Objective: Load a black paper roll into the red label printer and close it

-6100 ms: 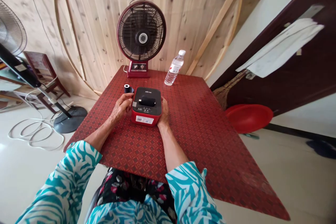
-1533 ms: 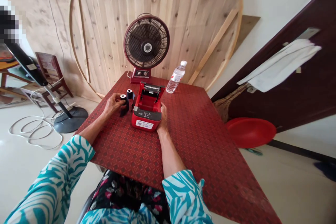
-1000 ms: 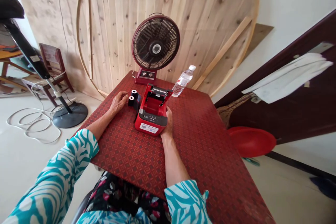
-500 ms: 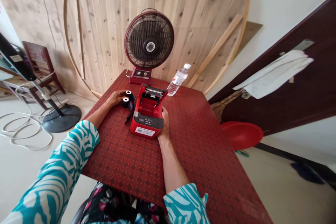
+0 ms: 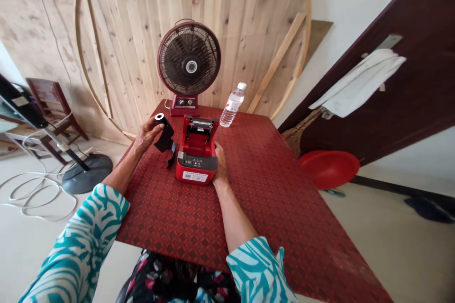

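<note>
A small red and black printer stands on the red patterned table with its lid tipped open toward the back. My right hand rests against the printer's right side, fingers curled on its edge. My left hand is lifted just left of the printer and grips a black ribbon roll. A loose black strip hangs from the roll down toward the table. I cannot make out a second roll.
A dark red table fan stands at the table's far edge, with a clear water bottle to its right. A pedestal fan base and white cable lie on the floor at left. A red basin sits by the door.
The printer lid, closed six seconds ago, now stands open. My left hand has lifted a black roll off the table beside the printer. My right hand has stayed against the printer.
</note>
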`<state>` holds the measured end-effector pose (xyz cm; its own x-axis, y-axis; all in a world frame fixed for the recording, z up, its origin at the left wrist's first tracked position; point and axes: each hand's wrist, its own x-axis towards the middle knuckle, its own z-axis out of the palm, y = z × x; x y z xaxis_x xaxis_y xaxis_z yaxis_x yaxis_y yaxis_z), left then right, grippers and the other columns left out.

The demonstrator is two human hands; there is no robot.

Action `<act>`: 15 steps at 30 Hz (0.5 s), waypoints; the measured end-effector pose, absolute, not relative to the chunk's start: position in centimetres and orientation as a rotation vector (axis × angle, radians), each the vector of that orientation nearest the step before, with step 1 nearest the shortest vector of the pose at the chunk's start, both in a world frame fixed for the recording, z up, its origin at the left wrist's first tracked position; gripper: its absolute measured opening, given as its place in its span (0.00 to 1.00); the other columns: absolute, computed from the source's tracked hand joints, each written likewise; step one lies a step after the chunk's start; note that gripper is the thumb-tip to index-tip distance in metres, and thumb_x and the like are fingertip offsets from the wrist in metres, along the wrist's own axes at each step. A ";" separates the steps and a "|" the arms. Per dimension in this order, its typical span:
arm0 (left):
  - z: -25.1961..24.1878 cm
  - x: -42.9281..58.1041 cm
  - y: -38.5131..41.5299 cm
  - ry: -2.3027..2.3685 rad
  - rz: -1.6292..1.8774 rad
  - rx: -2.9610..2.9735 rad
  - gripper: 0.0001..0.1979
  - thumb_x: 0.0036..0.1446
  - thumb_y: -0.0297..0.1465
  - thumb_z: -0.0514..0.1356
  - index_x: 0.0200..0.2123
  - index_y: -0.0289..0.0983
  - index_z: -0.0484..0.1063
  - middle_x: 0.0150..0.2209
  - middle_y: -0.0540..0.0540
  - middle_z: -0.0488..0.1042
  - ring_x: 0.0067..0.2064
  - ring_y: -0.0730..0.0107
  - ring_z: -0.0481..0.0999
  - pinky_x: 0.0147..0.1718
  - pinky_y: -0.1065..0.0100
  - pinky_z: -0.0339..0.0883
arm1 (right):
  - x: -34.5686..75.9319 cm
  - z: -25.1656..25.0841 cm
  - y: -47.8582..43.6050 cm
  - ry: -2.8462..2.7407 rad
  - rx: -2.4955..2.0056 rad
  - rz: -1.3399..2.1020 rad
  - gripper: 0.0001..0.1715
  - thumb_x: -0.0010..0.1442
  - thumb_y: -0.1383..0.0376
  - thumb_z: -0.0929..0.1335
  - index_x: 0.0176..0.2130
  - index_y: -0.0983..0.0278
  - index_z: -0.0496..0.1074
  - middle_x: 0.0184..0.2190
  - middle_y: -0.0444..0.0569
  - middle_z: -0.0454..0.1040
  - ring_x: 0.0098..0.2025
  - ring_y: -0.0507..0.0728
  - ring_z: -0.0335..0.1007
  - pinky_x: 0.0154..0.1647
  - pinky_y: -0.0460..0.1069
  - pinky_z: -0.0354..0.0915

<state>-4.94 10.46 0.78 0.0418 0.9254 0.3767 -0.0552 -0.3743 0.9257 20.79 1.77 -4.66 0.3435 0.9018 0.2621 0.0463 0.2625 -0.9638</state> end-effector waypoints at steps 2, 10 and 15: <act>2.4 -4.1 8.8 0.875 1.393 1.571 0.36 0.48 0.50 0.69 0.57 0.38 0.72 0.49 0.41 0.80 0.52 0.52 0.79 0.52 0.55 0.73 | 20.6 -4.6 1.7 -0.996 -1.141 0.780 0.27 0.65 0.50 0.61 0.56 0.61 0.72 0.61 0.55 0.71 0.62 0.61 0.64 0.64 0.58 0.60; 6.8 0.7 5.8 0.919 0.932 2.174 0.21 0.54 0.41 0.66 0.49 0.39 0.76 0.44 0.44 0.81 0.45 0.59 0.80 0.47 0.61 0.73 | 20.2 -5.0 2.6 -0.869 -1.023 0.871 0.31 0.61 0.45 0.62 0.54 0.60 0.71 0.58 0.52 0.74 0.60 0.59 0.68 0.66 0.58 0.60; 7.5 2.9 7.4 1.032 0.658 2.486 0.17 0.51 0.33 0.65 0.46 0.43 0.80 0.45 0.47 0.82 0.46 0.57 0.80 0.48 0.61 0.71 | 20.2 -5.5 3.2 -0.878 -0.996 0.880 0.31 0.60 0.44 0.63 0.53 0.59 0.72 0.58 0.51 0.74 0.61 0.59 0.67 0.67 0.58 0.58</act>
